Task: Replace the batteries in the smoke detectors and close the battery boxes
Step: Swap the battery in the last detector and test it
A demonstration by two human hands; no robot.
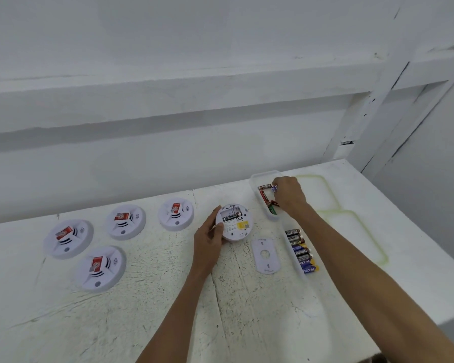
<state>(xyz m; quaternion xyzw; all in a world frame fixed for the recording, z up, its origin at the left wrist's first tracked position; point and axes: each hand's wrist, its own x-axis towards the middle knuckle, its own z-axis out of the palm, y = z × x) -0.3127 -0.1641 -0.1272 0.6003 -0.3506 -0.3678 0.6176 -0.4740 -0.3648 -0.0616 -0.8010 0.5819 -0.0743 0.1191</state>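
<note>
Scuffed white tabletop [168, 297], white wall [168, 61]. Left hand [209, 241] gripped detector [236, 224]; right hand [290, 196] apparently pinched battery [274, 189] in tray [256, 179].

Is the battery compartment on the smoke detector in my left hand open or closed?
Open. The smoke detector lies back-up, a battery showing in its uncovered compartment; a flat white plate lies apart beside it.

4 smoke detectors [125, 221] face-up — 5th detector [236, 227] overturned, compartment open
</note>
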